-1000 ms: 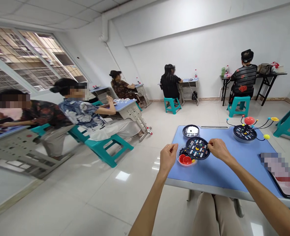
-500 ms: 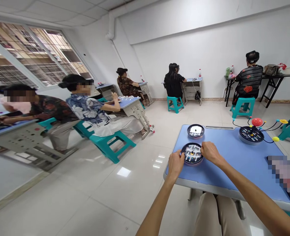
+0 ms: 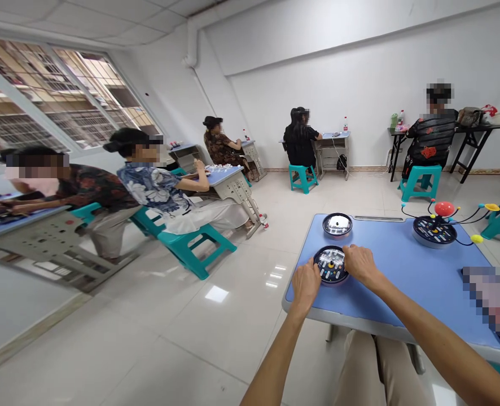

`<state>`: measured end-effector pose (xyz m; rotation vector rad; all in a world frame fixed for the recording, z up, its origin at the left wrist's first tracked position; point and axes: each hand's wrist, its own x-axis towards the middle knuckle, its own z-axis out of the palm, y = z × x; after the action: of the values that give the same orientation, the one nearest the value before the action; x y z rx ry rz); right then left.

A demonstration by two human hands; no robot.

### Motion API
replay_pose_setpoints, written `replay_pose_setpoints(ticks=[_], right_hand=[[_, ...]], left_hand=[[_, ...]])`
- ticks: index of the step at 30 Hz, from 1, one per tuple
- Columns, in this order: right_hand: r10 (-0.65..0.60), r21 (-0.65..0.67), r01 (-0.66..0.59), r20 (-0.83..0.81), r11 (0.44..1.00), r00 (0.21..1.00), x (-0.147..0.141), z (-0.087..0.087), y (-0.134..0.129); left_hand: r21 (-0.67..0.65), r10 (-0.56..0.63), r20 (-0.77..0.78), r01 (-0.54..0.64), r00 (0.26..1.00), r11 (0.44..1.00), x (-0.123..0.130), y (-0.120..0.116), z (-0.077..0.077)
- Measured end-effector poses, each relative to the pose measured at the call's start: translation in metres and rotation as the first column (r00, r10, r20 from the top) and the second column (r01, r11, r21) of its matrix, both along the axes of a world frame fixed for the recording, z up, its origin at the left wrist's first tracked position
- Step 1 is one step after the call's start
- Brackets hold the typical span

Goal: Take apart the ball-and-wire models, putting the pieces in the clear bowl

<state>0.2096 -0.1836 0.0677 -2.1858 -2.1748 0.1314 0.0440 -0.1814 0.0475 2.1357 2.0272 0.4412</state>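
On the blue desk (image 3: 385, 276) is a round black base (image 3: 330, 272) with small pale and coloured marks printed on its face. My left hand (image 3: 306, 285) closes on its left rim, fingers bent. At the upper right rim my right hand (image 3: 361, 265) grips the same base, fingertips curled round the edge. A second round base (image 3: 337, 224), its face bright with glare, lies just behind. To the right stands a solar system model (image 3: 435, 230), with a red ball (image 3: 444, 209) at its centre and coloured balls on thin bent arms.
A blurred-out flat object with a dark edge (image 3: 489, 304) lies at the desk's right side. Several people sit on green stools (image 3: 303, 177) at other desks to the left and along the back wall. A water bottle (image 3: 263, 221) stands on the floor.
My right hand has shifted slightly left along the rim. Glare on the base's face has lessened, and its printed marks show more clearly. My left hand stays at the left rim.
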Motion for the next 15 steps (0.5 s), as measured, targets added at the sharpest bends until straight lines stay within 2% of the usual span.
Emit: replay_pose_setpoints(ticks=[10, 15], right_hand=[[-0.015, 0.043, 0.015, -0.01, 0.999, 1.0, 0.0, -0.01, 0.002], [-0.067, 0.042, 0.072, -0.108, 0.997, 0.992, 0.001, -0.013, 0.002]], left_hand=[[0.007, -0.005, 0.016, 0.005, 1.0, 1.0, 0.001, 0.006, 0.003], [0.061, 0.062, 0.078, -0.067, 0.995, 0.996, 0.002, 0.006, -0.011]])
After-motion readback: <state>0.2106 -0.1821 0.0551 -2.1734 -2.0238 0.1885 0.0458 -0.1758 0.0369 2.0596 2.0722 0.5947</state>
